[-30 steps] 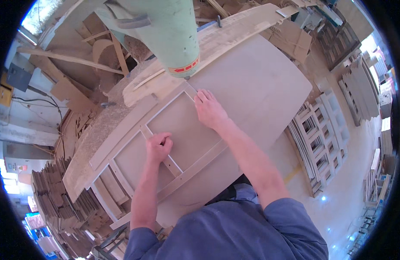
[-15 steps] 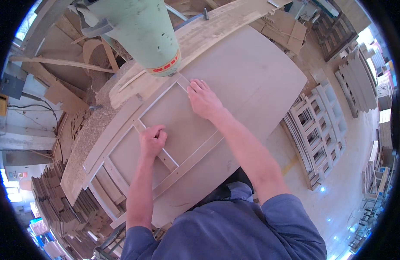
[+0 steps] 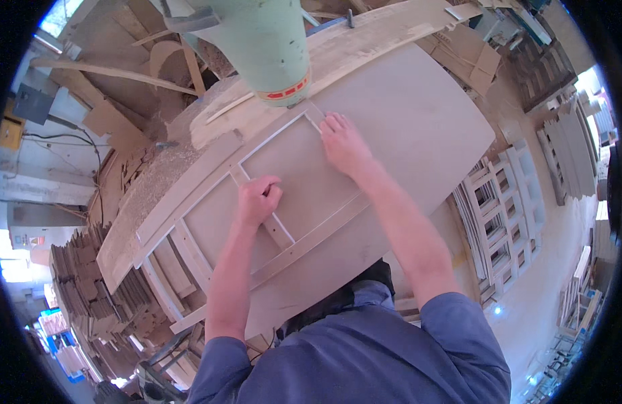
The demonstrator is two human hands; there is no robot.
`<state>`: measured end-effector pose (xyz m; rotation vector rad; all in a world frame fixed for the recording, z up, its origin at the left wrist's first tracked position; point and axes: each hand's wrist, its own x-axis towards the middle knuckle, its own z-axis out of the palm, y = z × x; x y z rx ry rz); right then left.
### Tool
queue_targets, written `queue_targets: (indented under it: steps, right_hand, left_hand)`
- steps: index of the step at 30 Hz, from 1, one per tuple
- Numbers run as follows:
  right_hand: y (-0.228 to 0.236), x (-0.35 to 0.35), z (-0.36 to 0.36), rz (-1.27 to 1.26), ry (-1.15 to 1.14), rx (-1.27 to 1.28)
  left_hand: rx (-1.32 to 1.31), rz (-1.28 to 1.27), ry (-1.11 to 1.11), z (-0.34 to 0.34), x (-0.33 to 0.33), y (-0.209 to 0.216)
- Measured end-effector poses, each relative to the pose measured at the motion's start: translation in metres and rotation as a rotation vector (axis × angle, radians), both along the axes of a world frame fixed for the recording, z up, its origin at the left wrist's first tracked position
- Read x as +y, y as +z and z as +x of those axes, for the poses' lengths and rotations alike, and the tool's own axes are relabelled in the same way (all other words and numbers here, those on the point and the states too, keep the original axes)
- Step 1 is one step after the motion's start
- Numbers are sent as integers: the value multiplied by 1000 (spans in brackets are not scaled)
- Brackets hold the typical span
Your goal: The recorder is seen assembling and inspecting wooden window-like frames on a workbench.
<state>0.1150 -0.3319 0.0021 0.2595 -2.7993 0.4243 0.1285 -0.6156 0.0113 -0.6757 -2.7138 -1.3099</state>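
A wooden frame (image 3: 257, 202) lies flat on a table (image 3: 419, 128) beneath a green machine column (image 3: 270, 47). The left hand (image 3: 257, 200) grips its crossbar; the right hand (image 3: 343, 143) presses open on its far corner.

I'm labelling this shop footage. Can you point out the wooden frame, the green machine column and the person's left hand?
wooden frame (image 3: 311, 241): head view, on its long near rail.
green machine column (image 3: 270, 40): head view, on its rounded front.
left hand (image 3: 257, 202): head view, on the back of the fist on the frame's crossbar.
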Motion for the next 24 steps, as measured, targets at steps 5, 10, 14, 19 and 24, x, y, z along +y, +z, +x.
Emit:
queue_targets:
  steps: [5,10,14,19,24]
  right_hand:
    - [13,-112,33,-23,-5,-70]
    - [3,-132,36,-15,-2,41]
    - [7,-121,33,-60,22,-29]
    - [11,-105,30,-44,20,-46]
    - [8,-85,24,-27,9,-70]
  left_hand:
    - [-48,-52,118,33,-111,0]
    - [1,-105,90,37,-132,2]
    - [45,-100,76,33,-117,5]
    - [64,-68,81,28,-95,10]
    - [104,-72,71,20,-75,8]
